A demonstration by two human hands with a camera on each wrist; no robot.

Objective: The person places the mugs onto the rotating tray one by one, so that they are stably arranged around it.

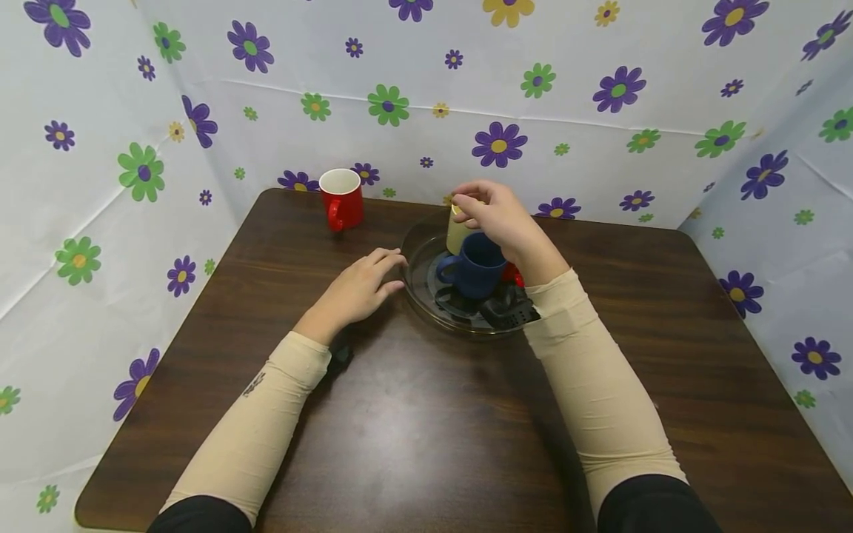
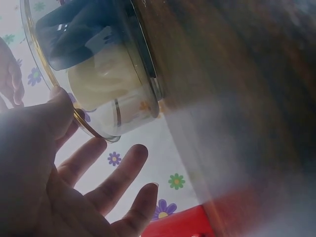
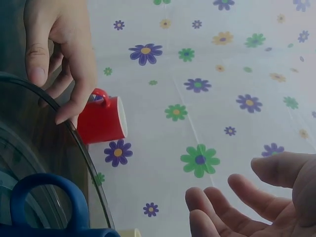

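A clear glass dish (image 1: pixel 426 314) with a thin rim sits on the table, holding a blue mug (image 1: pixel 476 270) and a pale yellow cup (image 1: pixel 457 235) behind it. Something red (image 1: pixel 513 275) shows beside the blue mug, mostly hidden by my right wrist. My left hand (image 1: pixel 360 289) touches the dish's left rim with its thumb and fingertips, the other fingers spread loosely. Above the yellow cup hovers my right hand (image 1: pixel 496 218), its fingers loosely bent; in the right wrist view nothing lies between them. A red mug (image 1: pixel 343 203) with a white inside stands upright at the back left, apart from both hands.
The dark wooden table (image 1: pixel 400 444) has rounded corners. A white cloth (image 1: pixel 266 133) with purple, green and yellow flowers hangs behind it and at both sides. Black wrist gear (image 1: pixel 509 309) sits under my right wrist, over the dish.
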